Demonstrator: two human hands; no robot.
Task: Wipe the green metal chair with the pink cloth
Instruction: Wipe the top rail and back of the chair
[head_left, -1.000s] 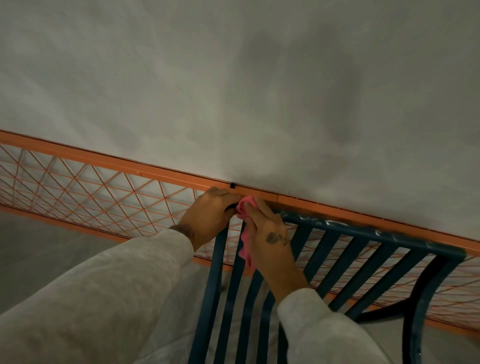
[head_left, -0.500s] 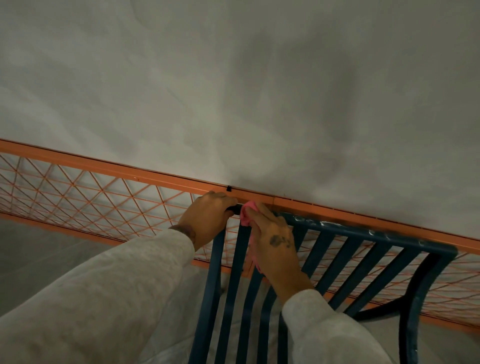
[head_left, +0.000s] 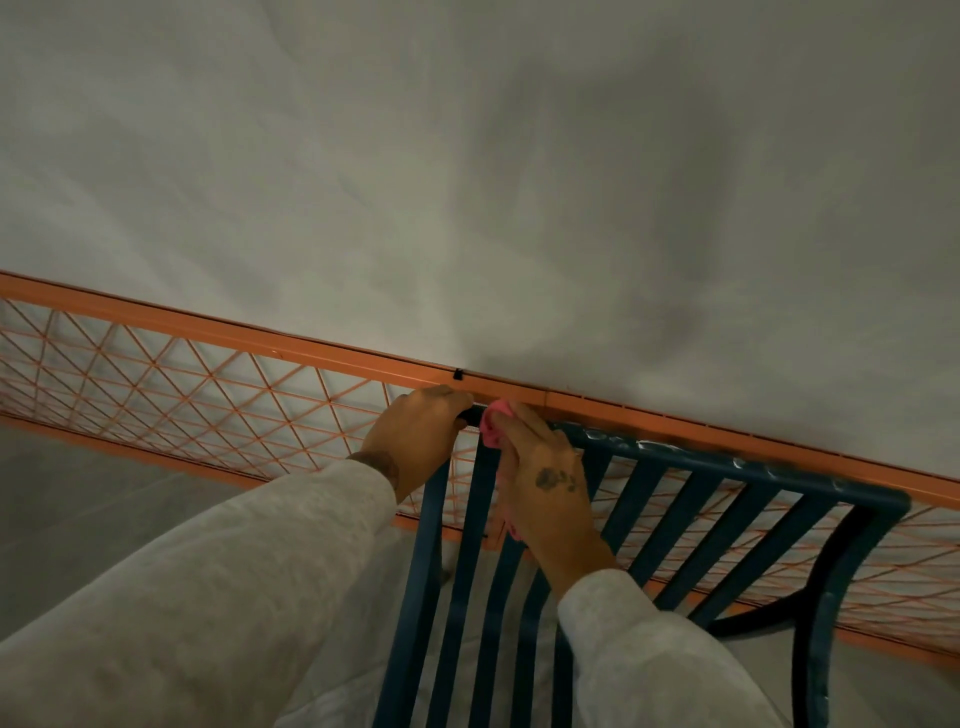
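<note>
1. Pink cloth (head_left: 491, 427) mostly hidden under the right hand (head_left: 545, 483); only a bunched far end and a thin near strip seen.
2. Green chair (head_left: 727, 460) cut off by the near edge; seat and legs unseen.
3. Left corner of the top rail covered by the left hand (head_left: 415, 436).
4. Orange mesh fence (head_left: 182, 384) cropped left and right.

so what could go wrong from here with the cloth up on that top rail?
1. The right hand presses the cloth on the chair top rail right beside the left hand; a stroke leftward would likely bump its fingers.
2. The orange mesh panel sits close behind the rail, so knuckles or cloth could catch on it.
3. The cloth's tail hangs between slats and might snag.
</note>
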